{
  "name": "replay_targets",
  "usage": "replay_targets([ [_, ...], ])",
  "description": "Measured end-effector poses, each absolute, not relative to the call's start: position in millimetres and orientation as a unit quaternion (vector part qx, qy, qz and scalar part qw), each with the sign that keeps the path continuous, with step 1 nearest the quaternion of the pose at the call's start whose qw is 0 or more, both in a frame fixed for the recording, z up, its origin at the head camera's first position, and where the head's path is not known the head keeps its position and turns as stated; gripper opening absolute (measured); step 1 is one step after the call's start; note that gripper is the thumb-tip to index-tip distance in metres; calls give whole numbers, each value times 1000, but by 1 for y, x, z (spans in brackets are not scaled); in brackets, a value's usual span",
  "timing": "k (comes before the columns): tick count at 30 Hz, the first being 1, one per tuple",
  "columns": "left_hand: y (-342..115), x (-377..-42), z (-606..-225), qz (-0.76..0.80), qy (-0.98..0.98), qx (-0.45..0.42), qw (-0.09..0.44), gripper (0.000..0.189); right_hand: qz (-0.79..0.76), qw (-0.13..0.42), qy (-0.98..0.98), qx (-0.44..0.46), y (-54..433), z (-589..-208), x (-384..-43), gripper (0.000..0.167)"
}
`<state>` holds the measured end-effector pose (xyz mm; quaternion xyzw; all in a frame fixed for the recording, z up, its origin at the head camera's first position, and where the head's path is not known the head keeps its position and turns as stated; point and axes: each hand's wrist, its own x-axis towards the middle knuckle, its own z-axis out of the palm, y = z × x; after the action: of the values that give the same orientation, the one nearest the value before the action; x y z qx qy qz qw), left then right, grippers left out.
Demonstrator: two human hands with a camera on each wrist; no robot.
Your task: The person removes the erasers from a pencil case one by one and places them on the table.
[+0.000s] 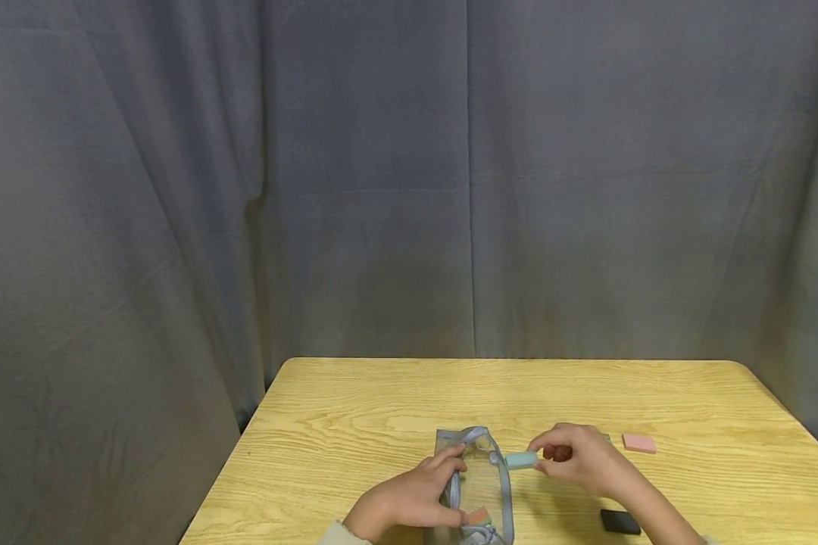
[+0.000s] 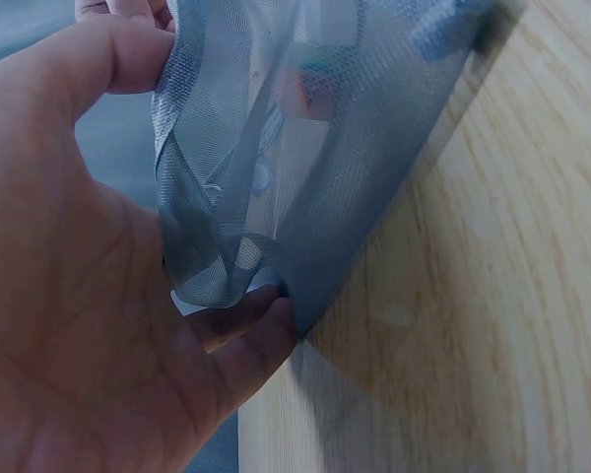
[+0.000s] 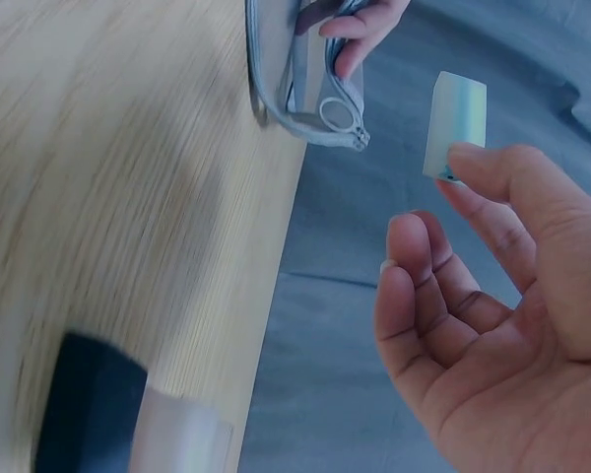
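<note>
The grip of the right hand (image 1: 576, 458) is clamped on a pale blue-green block (image 1: 520, 460), thumb and forefinger pinching it at one end, while the other fingers curl loosely below. The block is in the air above the worktop (image 1: 354, 409), at the right side of a grey mesh pouch (image 1: 507, 499). Its long axis runs roughly left to right, and its free end points to the pouch's opening; the zipped rim stands between this end and the inside. At the opposite side, the grip of the left hand (image 1: 419, 492) holds the pouch's edge, with thumb and fingers spread along it. An orange-and-green block (image 1: 479, 517) lies in the pouch, near the left thumb. To the right, a pink block (image 1: 638, 443) lies beyond the right hand, and a black block (image 1: 619, 522) nearer, beside the forearm. Something small behind the right hand is perhaps another block, mostly hidden.
</note>
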<state>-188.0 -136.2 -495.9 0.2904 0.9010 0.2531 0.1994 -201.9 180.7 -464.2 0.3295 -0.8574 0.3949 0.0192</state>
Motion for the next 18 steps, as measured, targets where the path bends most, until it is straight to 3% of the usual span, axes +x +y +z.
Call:
replay_targets([
  [18,-137,-186,-494,259,901,277,209,74,374,58,-885,270,219,-470,-197,11],
])
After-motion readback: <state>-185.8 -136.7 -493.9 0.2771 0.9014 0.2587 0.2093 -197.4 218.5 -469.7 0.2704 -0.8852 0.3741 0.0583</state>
